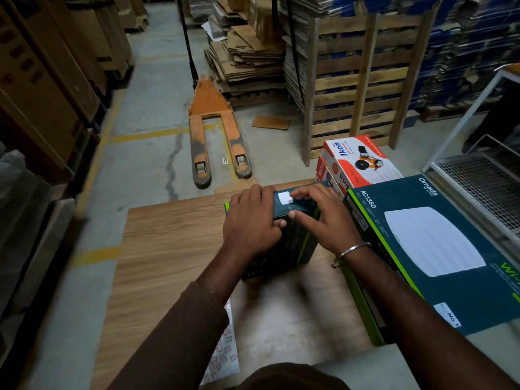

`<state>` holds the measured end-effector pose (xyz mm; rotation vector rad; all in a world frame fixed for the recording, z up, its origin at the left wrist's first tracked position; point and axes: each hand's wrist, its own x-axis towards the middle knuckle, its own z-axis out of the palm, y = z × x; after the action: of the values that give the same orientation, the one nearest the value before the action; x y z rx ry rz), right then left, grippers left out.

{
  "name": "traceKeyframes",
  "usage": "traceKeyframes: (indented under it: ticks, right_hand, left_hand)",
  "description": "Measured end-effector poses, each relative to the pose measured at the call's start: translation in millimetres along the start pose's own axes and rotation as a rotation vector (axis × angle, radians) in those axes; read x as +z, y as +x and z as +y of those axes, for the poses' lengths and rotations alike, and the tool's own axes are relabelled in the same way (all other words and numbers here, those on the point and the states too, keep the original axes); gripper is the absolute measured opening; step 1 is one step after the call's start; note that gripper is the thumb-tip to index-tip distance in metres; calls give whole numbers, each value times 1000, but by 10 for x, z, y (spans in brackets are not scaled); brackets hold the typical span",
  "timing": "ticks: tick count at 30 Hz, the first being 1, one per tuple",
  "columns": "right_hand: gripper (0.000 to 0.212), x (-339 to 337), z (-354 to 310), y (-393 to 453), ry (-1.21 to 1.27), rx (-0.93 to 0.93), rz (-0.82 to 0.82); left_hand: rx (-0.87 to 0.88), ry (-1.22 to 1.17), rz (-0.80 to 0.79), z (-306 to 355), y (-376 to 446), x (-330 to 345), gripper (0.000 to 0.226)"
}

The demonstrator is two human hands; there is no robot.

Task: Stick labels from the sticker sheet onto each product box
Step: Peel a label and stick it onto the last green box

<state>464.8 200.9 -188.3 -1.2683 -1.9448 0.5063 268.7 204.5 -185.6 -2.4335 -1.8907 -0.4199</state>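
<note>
Counting two hands [289,220]; four boxes [292,237]

The large teal box [433,249] at three o'clock reads "Omada", "AC1350", "Wi-" cut off by the edge, and "NO. 1" on a white sticker. The red-and-white box [363,161] at one o'clock says "Ikon". A floor tag [224,160] at eleven o'clock reads "P27".

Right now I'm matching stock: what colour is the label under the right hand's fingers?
White label, head view.
</note>
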Motion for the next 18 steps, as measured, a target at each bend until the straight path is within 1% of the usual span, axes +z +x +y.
traceKeyframes:
  ticks: [6, 9, 14, 18]
  right_hand:
    - [27, -14, -1, 29, -127, -21, 16]
    - [30, -42, -11, 57, -174, -50, 2]
    - [36, -140, -18, 151, -97, 21, -72]
    - [39, -180, -55, 232, -171, 64, -109]
  left_hand:
    - [6, 4, 5, -1, -1, 8, 69]
    - [4, 11, 6, -3, 0, 11, 69]
    - [3, 13, 10, 15, -13, 9, 69]
    - [4, 19, 17, 27, -31, -4, 69]
